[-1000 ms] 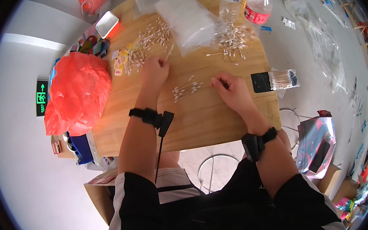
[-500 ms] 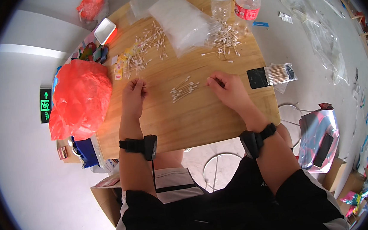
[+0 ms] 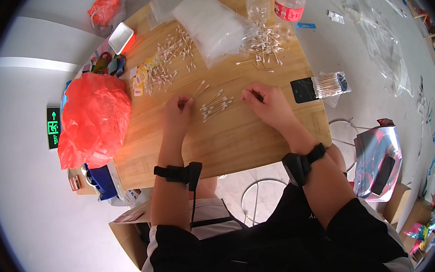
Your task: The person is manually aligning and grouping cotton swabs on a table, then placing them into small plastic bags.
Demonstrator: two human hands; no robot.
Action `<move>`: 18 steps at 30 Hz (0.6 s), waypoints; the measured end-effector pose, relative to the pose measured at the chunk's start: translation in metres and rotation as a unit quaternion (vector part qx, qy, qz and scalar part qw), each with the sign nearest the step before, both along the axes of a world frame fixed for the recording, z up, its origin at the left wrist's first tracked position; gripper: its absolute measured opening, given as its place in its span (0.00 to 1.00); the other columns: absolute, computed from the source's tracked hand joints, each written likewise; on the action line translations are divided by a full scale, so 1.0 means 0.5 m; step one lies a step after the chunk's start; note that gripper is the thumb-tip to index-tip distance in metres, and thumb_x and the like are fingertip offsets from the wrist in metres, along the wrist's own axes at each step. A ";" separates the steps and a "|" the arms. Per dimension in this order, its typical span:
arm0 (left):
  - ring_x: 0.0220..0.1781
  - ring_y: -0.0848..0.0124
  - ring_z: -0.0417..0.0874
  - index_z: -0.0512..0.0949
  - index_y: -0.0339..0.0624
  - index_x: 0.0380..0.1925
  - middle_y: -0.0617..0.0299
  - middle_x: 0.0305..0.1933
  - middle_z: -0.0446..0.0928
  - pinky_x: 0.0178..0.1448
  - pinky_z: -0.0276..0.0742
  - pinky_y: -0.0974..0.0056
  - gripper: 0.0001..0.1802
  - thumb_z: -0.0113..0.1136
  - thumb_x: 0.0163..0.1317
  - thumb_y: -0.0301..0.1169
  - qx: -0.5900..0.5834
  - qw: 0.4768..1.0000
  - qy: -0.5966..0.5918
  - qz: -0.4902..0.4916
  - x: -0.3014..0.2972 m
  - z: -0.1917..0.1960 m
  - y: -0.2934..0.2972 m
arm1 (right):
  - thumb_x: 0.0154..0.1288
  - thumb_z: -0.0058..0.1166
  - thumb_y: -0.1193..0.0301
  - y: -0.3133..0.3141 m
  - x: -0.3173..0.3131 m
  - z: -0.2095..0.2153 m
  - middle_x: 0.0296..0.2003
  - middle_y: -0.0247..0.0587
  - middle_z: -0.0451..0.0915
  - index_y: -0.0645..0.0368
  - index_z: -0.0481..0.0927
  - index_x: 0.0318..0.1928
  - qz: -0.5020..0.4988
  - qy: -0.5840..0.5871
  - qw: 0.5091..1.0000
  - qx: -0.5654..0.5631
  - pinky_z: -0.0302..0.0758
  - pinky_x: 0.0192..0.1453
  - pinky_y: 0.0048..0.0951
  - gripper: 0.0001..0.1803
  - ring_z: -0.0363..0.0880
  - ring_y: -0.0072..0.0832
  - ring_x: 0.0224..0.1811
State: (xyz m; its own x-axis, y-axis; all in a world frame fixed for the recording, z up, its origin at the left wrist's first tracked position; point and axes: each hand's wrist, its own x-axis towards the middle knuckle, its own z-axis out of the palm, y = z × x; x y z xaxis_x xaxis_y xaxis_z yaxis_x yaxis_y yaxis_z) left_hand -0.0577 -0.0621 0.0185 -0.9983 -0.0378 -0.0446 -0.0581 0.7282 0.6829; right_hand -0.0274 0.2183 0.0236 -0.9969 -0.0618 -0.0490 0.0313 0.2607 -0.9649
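My left hand (image 3: 177, 116) pinches cotton swabs (image 3: 202, 88), perhaps two, whose tips point up and away over the table. Just right of it, a small, roughly lined-up bunch of cotton swabs (image 3: 214, 109) lies on the wooden table (image 3: 239, 147). On the bunch's other side rests my right hand (image 3: 266, 104), with thumb and forefinger pressed together. Whatever it may hold is too small or hidden to make out. Farther off are two loose heaps of swabs, one at the left (image 3: 182, 45) and one at the right (image 3: 267, 44).
A clear plastic bag of white contents (image 3: 214, 26) lies between the heaps. Two bottles, one plain (image 3: 257, 2) and one red-labelled (image 3: 289, 7), stand behind. At the right edge, a packet of swabs (image 3: 328, 85) overlaps a black flat object (image 3: 303, 90). A red plastic bag (image 3: 93, 120) bulges at the left.
My left hand has moved right, toward the small bunch, and swabs now show in its fingers. My right hand has hardly moved.
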 end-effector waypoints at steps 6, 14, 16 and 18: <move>0.39 0.62 0.81 0.83 0.43 0.43 0.59 0.38 0.80 0.48 0.74 0.57 0.09 0.65 0.66 0.33 -0.056 0.981 0.167 -0.083 -0.003 -0.005 0.035 | 0.69 0.59 0.66 -0.002 0.000 0.004 0.22 0.43 0.79 0.61 0.83 0.36 -0.005 0.015 1.000 0.007 0.70 0.28 0.31 0.10 0.73 0.29 0.20; 0.41 0.68 0.80 0.82 0.44 0.44 0.63 0.41 0.77 0.49 0.72 0.61 0.11 0.67 0.63 0.31 -0.015 0.990 0.112 -0.088 -0.007 -0.022 0.050 | 0.69 0.58 0.66 0.000 0.000 0.011 0.22 0.43 0.79 0.61 0.83 0.36 0.003 0.005 1.000 0.013 0.70 0.28 0.32 0.10 0.74 0.30 0.20; 0.38 0.70 0.81 0.81 0.39 0.44 0.60 0.41 0.78 0.42 0.78 0.66 0.12 0.68 0.62 0.27 -0.028 0.987 0.119 -0.107 -0.011 -0.016 0.053 | 0.69 0.58 0.66 0.002 0.000 0.009 0.22 0.44 0.79 0.61 0.83 0.36 0.001 0.011 1.000 0.017 0.71 0.28 0.33 0.10 0.75 0.32 0.21; 0.37 0.71 0.81 0.81 0.39 0.43 0.61 0.41 0.78 0.42 0.78 0.67 0.12 0.70 0.60 0.26 -0.057 0.983 0.113 -0.135 -0.015 -0.009 0.058 | 0.69 0.58 0.66 0.004 -0.001 0.005 0.23 0.44 0.80 0.61 0.83 0.36 0.000 0.014 1.000 0.018 0.71 0.29 0.33 0.10 0.75 0.33 0.21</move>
